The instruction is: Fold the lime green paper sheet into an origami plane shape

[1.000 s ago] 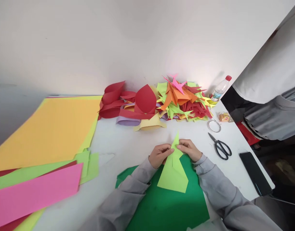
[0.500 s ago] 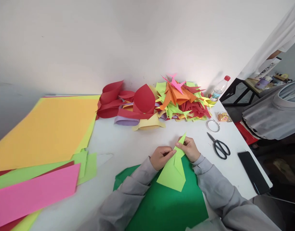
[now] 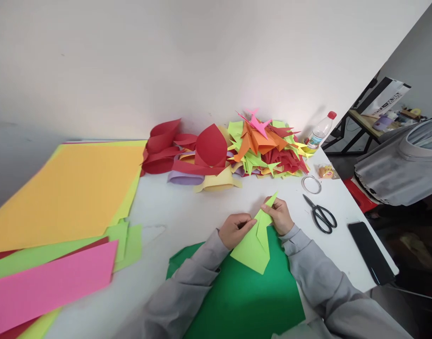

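A folded light green paper [image 3: 253, 247] with a narrow pointed top is held between my hands, above a dark green sheet [image 3: 251, 301]. My left hand [image 3: 235, 230] pinches its left edge between thumb and fingers. Near the pointed tip, my right hand [image 3: 278, 215] grips the paper, thumb in front and fingers behind. The paper's wide lower part hangs over the dark green sheet, and a crease flap shows down its middle.
Coloured sheets [image 3: 71, 188] and a pink strip [image 3: 53, 278] lie left. Folded paper shapes [image 3: 261, 146] pile along the wall. Rightward are a bottle [image 3: 319, 134], tape roll [image 3: 311, 184], snack packet [image 3: 326, 171], black scissors [image 3: 321, 215] and phone [image 3: 371, 253].
The light green paper has tilted, its tip moving slightly right and its lower edge rising a little. My right hand has shifted a little. The person in white at the upper right has left the view.
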Motion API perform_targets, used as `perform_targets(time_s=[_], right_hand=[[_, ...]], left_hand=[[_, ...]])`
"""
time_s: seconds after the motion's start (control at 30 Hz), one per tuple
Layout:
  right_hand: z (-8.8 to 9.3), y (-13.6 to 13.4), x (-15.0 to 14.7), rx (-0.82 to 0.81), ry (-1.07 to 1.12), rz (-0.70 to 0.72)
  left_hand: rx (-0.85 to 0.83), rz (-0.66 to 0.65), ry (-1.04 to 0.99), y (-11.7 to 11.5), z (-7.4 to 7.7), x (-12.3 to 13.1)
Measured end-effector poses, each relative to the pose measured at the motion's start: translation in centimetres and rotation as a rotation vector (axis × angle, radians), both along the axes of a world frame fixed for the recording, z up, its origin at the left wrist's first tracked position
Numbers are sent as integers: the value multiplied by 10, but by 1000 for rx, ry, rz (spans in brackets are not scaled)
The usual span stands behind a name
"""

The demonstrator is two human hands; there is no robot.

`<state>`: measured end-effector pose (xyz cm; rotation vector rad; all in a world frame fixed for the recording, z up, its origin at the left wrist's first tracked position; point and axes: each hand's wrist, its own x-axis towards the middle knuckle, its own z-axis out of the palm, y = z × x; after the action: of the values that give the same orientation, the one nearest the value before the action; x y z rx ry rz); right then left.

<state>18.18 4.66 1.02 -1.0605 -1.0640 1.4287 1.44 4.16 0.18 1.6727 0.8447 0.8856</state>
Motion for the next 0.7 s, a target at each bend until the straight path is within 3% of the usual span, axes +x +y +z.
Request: perform_targets(time_s=[0.7], right_hand=[[3, 12, 12, -4, 66, -124]], left_hand=[[40, -35, -30, 2, 7, -4]])
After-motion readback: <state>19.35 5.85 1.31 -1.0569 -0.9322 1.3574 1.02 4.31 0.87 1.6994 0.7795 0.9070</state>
